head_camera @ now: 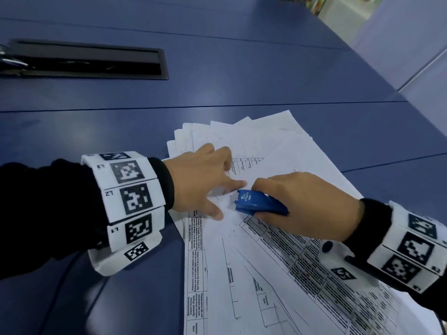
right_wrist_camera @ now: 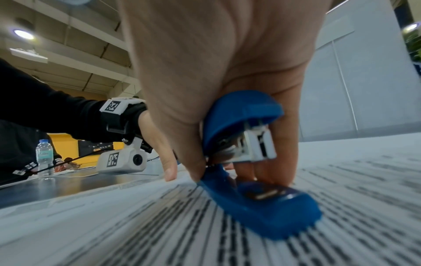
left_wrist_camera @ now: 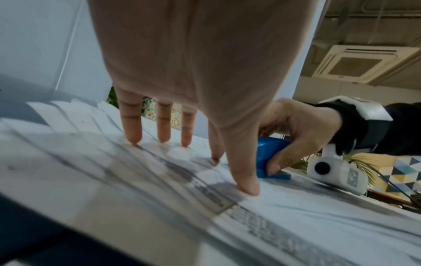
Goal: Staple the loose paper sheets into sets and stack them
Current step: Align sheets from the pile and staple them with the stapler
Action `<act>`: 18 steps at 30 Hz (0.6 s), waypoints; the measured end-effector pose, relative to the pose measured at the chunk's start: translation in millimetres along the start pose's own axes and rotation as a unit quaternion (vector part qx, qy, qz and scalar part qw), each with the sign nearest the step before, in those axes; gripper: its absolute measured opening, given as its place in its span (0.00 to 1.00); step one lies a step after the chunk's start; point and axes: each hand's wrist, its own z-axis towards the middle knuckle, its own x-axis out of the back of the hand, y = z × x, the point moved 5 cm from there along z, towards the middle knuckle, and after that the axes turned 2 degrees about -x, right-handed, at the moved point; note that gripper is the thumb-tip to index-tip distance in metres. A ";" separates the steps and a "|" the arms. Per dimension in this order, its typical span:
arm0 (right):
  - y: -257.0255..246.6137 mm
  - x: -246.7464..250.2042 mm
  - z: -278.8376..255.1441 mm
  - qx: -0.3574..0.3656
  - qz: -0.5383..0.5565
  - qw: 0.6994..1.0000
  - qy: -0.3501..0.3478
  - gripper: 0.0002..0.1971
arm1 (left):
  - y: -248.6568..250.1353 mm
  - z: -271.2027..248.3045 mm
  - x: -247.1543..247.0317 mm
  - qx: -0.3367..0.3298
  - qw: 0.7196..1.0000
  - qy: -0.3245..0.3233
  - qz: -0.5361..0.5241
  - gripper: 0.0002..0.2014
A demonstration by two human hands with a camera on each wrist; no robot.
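Observation:
Loose printed paper sheets (head_camera: 254, 274) lie fanned out on the blue table (head_camera: 217, 81), also seen as sheets (left_wrist_camera: 159, 198) and sheets (right_wrist_camera: 159, 225). My left hand (head_camera: 205, 182) presses straight, spread fingers (left_wrist_camera: 163, 124) down on the sheets' upper part. My right hand (head_camera: 302, 204) grips a small blue stapler (head_camera: 260, 203) just right of the left thumb. The stapler (right_wrist_camera: 250, 162) has its mouth open and its base rests on the paper. In the left wrist view the stapler (left_wrist_camera: 270, 156) sits behind my thumb.
A black recessed cable slot (head_camera: 89, 61) is set in the table at the far left. A water bottle (right_wrist_camera: 44, 158) stands across the table, beside another person's sleeve. The table's right edge (head_camera: 387, 76) runs diagonally at the far right.

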 end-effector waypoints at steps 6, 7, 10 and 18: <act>-1.8 -0.3 2.1 -0.003 0.011 1.000 0.005 0.12 | 3.0 0.9 -17.3 -0.024 0.993 -0.100 0.059 0.40; -2.5 -0.7 1.4 -0.003 0.012 1.000 0.005 0.13 | 2.7 0.9 -20.4 -0.028 0.993 -0.102 0.052 0.40; -4.4 -1.0 -0.3 0.002 0.015 1.000 0.008 0.13 | -0.9 -0.3 -25.6 -0.031 0.994 -0.103 0.034 0.40; -7.9 -2.1 4.3 -0.036 0.035 0.999 0.006 0.13 | -2.1 -0.2 -29.1 -0.029 0.992 -0.115 0.038 0.40</act>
